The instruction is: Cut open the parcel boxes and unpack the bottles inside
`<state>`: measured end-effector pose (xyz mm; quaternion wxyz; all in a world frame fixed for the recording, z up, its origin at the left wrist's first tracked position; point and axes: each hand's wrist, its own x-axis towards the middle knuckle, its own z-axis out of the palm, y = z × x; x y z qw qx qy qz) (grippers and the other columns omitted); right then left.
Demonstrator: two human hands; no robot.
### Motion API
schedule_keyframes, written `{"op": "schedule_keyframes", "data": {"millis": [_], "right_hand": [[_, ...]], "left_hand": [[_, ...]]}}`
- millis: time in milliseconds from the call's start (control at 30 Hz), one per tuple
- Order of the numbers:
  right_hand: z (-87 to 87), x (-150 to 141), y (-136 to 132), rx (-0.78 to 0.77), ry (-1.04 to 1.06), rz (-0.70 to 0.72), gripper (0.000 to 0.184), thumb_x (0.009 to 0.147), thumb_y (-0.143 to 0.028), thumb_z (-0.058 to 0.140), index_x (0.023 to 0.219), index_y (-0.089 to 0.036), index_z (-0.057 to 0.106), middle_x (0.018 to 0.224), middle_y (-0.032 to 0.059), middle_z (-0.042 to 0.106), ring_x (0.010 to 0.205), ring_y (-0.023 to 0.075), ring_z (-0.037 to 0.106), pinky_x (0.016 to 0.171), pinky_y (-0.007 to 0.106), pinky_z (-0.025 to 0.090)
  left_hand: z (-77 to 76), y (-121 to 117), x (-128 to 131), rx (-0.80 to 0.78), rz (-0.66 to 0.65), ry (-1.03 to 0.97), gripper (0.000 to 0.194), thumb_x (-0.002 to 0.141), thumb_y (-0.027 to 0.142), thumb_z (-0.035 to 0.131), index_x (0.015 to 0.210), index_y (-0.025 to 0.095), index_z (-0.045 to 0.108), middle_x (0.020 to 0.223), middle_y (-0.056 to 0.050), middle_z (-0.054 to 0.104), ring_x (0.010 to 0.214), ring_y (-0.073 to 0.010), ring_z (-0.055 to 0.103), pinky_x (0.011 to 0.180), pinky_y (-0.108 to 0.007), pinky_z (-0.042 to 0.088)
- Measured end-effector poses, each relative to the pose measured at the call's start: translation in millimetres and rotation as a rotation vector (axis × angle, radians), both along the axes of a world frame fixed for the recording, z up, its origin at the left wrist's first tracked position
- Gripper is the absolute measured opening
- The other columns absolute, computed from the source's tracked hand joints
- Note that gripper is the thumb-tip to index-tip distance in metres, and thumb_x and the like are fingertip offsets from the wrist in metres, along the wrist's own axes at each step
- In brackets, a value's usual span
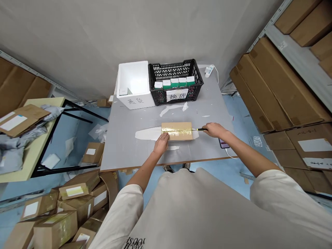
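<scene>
A small cardboard box (178, 135) lies on the grey table, with shiny yellowish packing tape along its top. My left hand (162, 141) grips its near left corner, fingers bent over the taped top. At the box's right end, my right hand (214, 130) is closed around a thin tool (199, 129) with a black and yellow handle. Its slim metal part points left and meets the taped seam; whether it is a knife or a screwdriver is too small to tell. A phone (224, 144) with a white cable lies just below my right wrist, partly covered by the forearm.
On the table (124, 152) stand a white foam box (137, 102) and a black plastic crate (193, 91) holding several white-and-green boxes. Torn paper scraps (147, 134) lie around. Cartons (77, 190) crowd the floor at left; large cartons (280, 86) fill the right side.
</scene>
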<state>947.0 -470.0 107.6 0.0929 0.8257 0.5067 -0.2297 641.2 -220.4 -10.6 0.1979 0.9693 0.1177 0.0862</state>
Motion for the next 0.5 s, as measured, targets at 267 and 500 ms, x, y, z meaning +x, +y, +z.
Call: {"op": "schedule_keyframes", "data": {"millis": [267, 500], "right_hand": [[-8.7, 28, -39, 0.219, 0.097, -0.205, 0.038, 0.1, -0.043, 0.051, 0.126, -0.027, 0.074, 0.106, 0.0074, 0.078, 0.093, 0.0251, 0.069, 0.072, 0.029, 0.043], [-42.4, 15, -47, 0.373, 0.279, -0.287, 0.033, 0.097, -0.042, 0.057, 0.116, -0.024, 0.076, 0.093, 0.0048, 0.078, 0.082, 0.0212, 0.067, 0.068, 0.026, 0.04]], "left_hand": [[37.9, -21, 34, 0.12, 0.056, 0.191, 0.04, 0.093, 0.018, 0.054, 0.133, 0.025, 0.057, 0.141, -0.013, 0.057, 0.132, -0.0319, 0.053, 0.111, -0.048, 0.044], [40.7, -55, 104, 0.109, -0.061, 0.303, 0.06, 0.085, 0.046, 0.077, 0.136, 0.024, 0.053, 0.138, -0.013, 0.056, 0.131, -0.0348, 0.05, 0.109, -0.047, 0.04]]}}
